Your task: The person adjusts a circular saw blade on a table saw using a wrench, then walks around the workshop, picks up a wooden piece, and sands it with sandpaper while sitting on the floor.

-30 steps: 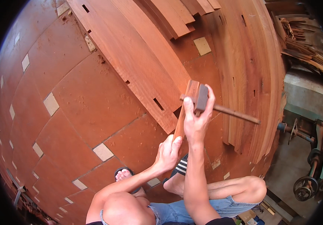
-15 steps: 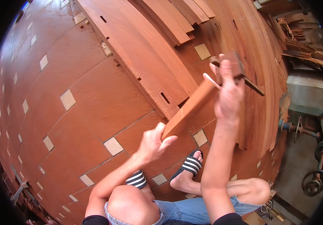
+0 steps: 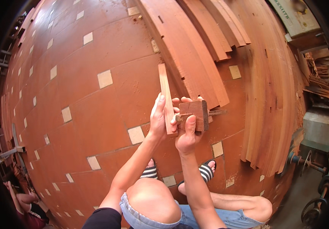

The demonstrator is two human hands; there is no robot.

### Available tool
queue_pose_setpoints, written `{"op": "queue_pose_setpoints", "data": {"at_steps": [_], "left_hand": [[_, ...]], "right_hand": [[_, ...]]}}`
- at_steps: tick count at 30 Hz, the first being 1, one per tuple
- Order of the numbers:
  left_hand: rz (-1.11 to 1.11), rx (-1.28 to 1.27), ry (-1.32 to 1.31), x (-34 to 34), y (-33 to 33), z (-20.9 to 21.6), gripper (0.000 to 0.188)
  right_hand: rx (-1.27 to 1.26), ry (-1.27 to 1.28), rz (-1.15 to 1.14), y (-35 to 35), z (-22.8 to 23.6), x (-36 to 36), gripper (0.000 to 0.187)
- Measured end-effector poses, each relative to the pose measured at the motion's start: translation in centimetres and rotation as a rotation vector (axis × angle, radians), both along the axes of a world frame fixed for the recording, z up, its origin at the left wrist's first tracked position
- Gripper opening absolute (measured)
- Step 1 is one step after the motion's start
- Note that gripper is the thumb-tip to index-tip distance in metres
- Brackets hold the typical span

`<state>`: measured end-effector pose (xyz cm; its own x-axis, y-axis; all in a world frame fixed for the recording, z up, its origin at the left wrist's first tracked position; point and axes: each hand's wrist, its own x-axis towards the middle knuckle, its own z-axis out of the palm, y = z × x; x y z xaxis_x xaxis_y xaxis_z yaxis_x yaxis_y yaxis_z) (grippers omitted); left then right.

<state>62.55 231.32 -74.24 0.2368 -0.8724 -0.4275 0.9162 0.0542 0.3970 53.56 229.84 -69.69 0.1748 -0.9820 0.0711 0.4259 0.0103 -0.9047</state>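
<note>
My left hand (image 3: 157, 119) is closed around a slim reddish wooden strip (image 3: 164, 82), which stands nearly lengthwise in front of me. Just to the right, my right hand (image 3: 185, 142) grips a wooden marking gauge (image 3: 195, 113), a dark square block with a thin stem jutting out to the right. The gauge's left end is close beside the strip's lower part. Fingers there hide whether the two touch.
Mortised boards (image 3: 195, 57) lie on the tiled floor (image 3: 84, 137) ahead, with more planks (image 3: 267, 95) stacked to the right. Machinery with a handwheel (image 3: 314, 211) stands at the far right. Another person (image 3: 25, 202) sits at the lower left.
The strip has swung from a slant between my hands to nearly lengthwise. My right hand has brought the gauge down and left, beside the strip. The view has shifted too.
</note>
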Motion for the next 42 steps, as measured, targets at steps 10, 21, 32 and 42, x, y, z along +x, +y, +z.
{"op": "queue_pose_setpoints", "data": {"at_steps": [10, 21, 32, 42], "left_hand": [[0.113, 0.059, 0.089, -1.5, 1.5, -5.1, 0.049], [0.135, 0.181, 0.176, -1.8, 1.1, -4.1, 0.049], [0.085, 0.134, 0.267, -0.5, 0.8, -4.9, 0.045], [0.039, 0.062, 0.300, 0.0, 1.8, -7.0, 0.049]], "right_hand": [[0.143, 0.719, 0.280, 4.4, 4.0, -3.7, 0.058], [0.211, 0.675, 0.320, 3.5, 2.2, -2.2, 0.058], [0.231, 0.664, 0.324, 0.4, 0.5, 0.1, 0.058], [0.179, 0.679, 0.307, 2.4, 0.8, -0.6, 0.058]]}}
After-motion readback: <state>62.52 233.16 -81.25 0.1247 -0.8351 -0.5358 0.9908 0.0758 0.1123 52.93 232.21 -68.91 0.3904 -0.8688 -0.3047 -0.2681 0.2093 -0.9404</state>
